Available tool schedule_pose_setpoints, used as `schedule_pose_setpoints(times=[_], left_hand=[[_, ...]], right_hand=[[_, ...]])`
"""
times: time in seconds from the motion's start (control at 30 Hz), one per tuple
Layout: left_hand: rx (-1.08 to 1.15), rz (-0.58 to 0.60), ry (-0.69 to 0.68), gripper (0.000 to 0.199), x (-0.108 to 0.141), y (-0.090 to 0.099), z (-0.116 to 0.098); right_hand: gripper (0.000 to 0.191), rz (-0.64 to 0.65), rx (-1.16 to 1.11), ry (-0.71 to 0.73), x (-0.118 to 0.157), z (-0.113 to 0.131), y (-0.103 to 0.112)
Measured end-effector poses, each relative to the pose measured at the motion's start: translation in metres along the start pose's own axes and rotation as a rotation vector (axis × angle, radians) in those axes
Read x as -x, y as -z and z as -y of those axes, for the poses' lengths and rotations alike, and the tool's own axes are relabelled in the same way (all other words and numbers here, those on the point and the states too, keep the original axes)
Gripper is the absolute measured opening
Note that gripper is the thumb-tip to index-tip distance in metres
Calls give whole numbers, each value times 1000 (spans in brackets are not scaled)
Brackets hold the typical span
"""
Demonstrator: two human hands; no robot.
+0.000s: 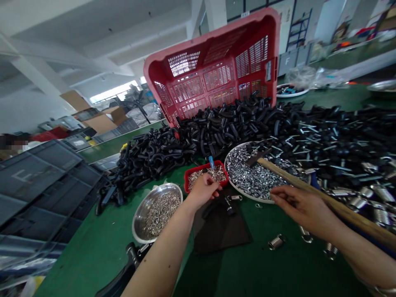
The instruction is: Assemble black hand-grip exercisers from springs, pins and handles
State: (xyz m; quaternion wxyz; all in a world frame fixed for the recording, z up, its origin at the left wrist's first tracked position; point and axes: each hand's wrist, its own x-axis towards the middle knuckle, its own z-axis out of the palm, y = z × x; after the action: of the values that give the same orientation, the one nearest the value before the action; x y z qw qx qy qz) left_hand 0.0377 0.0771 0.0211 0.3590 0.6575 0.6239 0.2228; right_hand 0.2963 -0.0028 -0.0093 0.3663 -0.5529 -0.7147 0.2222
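From my end I have one left hand (203,190) over the near edge of one red tray (186,180) of small pins, its fingers curled, and one right hand (305,207) with fingers bent beside the rim of one round tray (244,192) heaped with metal pieces; I cannot tell whether either grips anything. I count one black part (227,206) on one dark mat (221,233) between the hands, one hammer (278,170) across the round tray, one steel bowl (139,222) of rings and one tipped red crate (213,45).

A factory workshop — hammer (287,176), metal springs (276,242), stacked grey crates (46,177), heaped black parts (216,128).
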Motion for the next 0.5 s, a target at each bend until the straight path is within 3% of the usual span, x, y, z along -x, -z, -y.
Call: schedule_pose_setpoints(times=[0.1, 0.2, 0.27, 0.5], left_hand=[[123, 71, -86, 26, 16, -8, 1], [-34, 63, -275, 26, 24, -11, 4], [-182, -14, -341, 21, 27, -13, 4], [-351, -170, -233, 15, 26, -20, 8]], right_hand=[[24, -8, 6, 1, 1, 1, 3], [23, -27, 15, 15, 2, 2, 4], [24, -41, 13, 17, 2, 2, 4], [23, -66, 4, 45, 2, 1, 6]])
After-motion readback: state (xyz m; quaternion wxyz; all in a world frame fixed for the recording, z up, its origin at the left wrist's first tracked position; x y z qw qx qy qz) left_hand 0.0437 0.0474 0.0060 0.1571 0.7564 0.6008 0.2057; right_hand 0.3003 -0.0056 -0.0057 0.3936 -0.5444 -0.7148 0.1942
